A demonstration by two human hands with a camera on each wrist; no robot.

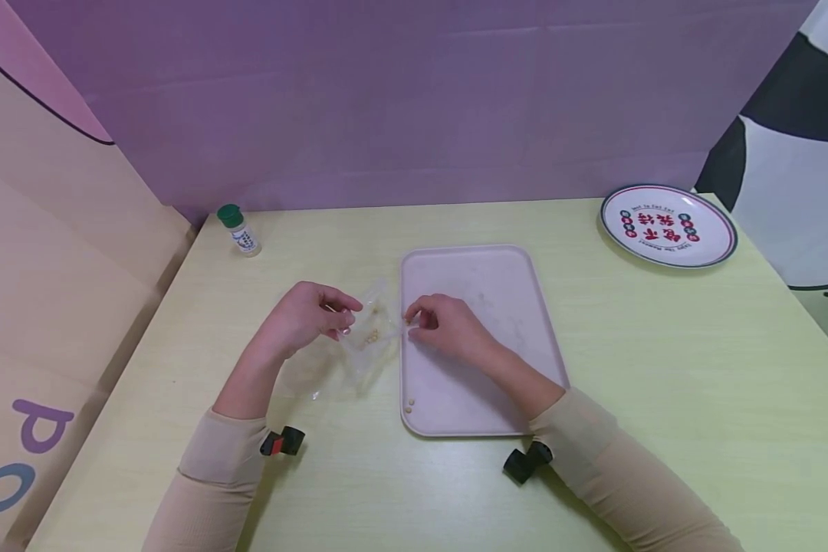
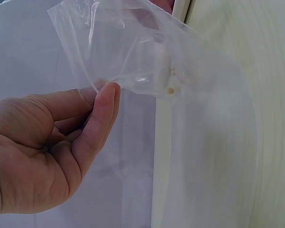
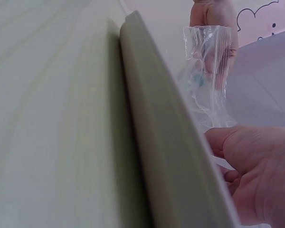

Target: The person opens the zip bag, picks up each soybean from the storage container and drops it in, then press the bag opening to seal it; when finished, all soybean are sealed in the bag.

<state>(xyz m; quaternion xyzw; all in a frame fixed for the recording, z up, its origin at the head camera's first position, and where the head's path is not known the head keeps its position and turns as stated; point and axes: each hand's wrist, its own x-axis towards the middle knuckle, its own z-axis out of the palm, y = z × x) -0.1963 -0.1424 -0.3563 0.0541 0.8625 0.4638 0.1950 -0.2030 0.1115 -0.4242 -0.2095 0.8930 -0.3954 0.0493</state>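
Note:
My left hand pinches the edge of a clear plastic bag between thumb and fingers, left of the tray. Several small yellowish kernels lie inside the bag; one kernel shows in the left wrist view. Over the left rim of the pale lilac tray is my right hand, its fingers bent and thumb near the index fingertip. Whether a kernel sits between those fingertips is too small to tell. Two loose kernels rest in the tray's near left corner.
A small bottle with a green cap stands at the table's back left. An oval plate with red lettering lies at the back right. A purple panel rises behind the table.

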